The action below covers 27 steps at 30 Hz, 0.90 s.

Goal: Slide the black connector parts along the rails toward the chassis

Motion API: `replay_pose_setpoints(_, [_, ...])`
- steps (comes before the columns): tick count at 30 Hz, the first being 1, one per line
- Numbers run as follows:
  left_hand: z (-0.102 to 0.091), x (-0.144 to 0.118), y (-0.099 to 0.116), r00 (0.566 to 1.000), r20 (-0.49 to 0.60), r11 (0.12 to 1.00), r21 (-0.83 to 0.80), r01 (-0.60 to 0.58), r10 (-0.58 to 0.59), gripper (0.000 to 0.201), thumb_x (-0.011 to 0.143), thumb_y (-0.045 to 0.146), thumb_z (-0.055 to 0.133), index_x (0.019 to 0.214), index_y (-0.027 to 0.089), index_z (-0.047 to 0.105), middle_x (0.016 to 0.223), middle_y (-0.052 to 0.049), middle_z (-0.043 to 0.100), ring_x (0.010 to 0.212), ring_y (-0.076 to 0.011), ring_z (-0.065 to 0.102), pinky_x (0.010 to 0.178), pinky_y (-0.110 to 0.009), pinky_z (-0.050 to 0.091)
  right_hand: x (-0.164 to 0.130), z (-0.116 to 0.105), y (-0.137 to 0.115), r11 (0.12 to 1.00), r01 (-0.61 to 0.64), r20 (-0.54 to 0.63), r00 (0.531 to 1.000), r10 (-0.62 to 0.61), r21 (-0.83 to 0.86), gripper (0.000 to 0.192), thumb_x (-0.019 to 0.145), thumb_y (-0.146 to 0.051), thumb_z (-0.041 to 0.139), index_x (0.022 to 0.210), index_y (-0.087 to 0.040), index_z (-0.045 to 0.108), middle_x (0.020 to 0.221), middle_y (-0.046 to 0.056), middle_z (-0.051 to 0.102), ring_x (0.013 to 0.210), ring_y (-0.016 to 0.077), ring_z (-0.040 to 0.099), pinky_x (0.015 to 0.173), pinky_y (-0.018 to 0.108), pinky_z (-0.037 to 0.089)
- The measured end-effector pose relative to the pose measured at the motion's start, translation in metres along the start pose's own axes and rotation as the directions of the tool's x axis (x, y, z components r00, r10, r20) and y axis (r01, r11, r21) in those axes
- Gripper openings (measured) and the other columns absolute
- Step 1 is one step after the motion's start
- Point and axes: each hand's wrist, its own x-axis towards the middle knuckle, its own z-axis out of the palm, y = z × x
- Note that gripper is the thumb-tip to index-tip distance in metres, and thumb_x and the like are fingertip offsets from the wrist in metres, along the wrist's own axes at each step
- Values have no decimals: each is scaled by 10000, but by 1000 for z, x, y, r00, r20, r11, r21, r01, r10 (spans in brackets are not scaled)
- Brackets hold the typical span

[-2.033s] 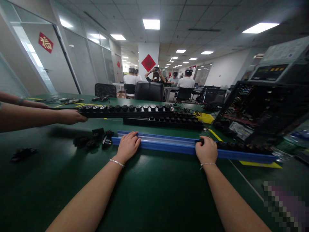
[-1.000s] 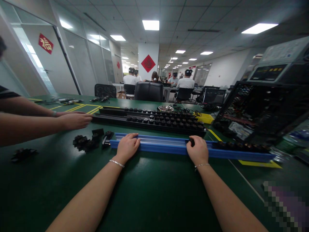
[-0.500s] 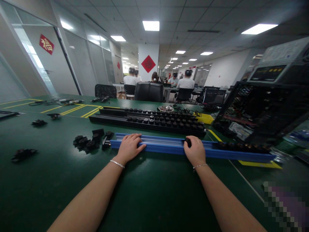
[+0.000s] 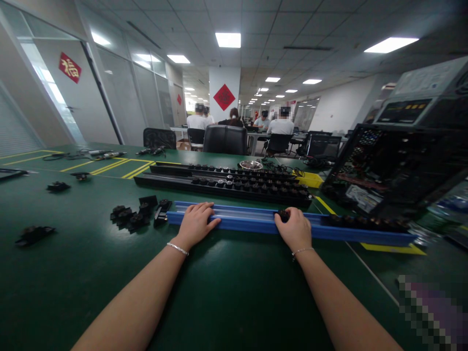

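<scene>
Two hands on one blue rail (image 4: pixel 248 225), as I see it from the head view. Left hand (image 4: pixel 197 223): laid across the rail left of its middle, fingers over the channel, thumb spread away from them. Right hand (image 4: pixel 297 228): thumb and finger pinching a black part (image 4: pixel 283 214) at the channel, right of the rail's middle; can't tell how it seats, palm side hidden.

To do this well, I'd say: left hand steadies the rail, light pressure only; right keeps the part level and square to the channel, since a tilt would probably jam it. I'd keep fingertips off the wall edges.

Looks: rail is long, straight, blue, with raised side walls and a paler, shiny floor. It lies flat on the green table (image 4: pixel 234 297), in front of the black rails (image 4: pixel 223 189). A row of black pieces (image 4: pixel 365 223) sits in its right end; loose black pieces (image 4: pixel 131 218) lie just beyond its left end.
</scene>
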Motion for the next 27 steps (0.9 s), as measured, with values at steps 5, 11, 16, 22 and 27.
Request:
replay_pose_setpoints(5, [0,0,0,1000,-2,1000,-11,5,-5,277,838,470,460,868,241,613,1231,-47,587,1134,-231,508,955,-419,353,0,2,0,999,20,-8,1000,-19,47,296,778,-405,483,943,-163,527,908,97,595,859,230,551,790,358,388])
replay_pose_setpoints(11, [0,1,1,1000,4,1000,-11,11,-11,280,837,469,462,877,242,620,1232,-49,586,1136,-232,504,964,-422,349,0,5,0,995,57,-38,998,-54,81,279,776,-390,478,942,-170,527,895,91,599,841,225,553,773,353,395])
replay_pose_setpoints(16, [0,0,0,1000,9,1000,-7,10,-10,280,837,477,460,875,248,616,1230,-46,587,1135,-232,505,964,-419,349,-1,5,-1,992,74,-27,997,-72,104,282,786,-395,472,946,-170,529,890,93,604,827,225,552,763,356,398])
replay_pose_setpoints(22, [0,0,0,1000,-3,1000,-10,-4,4,281,845,475,449,867,243,606,1230,-45,587,1134,-232,506,955,-421,348,-2,5,-4,987,85,5,996,-86,138,291,794,-422,478,939,-174,527,864,78,601,798,216,549,740,344,404])
replay_pose_setpoints(27, [-1,0,1,1000,6,1000,1,-1,1,281,849,473,443,866,243,605,1236,-43,584,1135,-227,505,954,-414,348,-4,4,-10,982,101,31,994,-107,159,280,800,-418,478,932,-177,529,857,69,600,788,208,544,721,331,401])
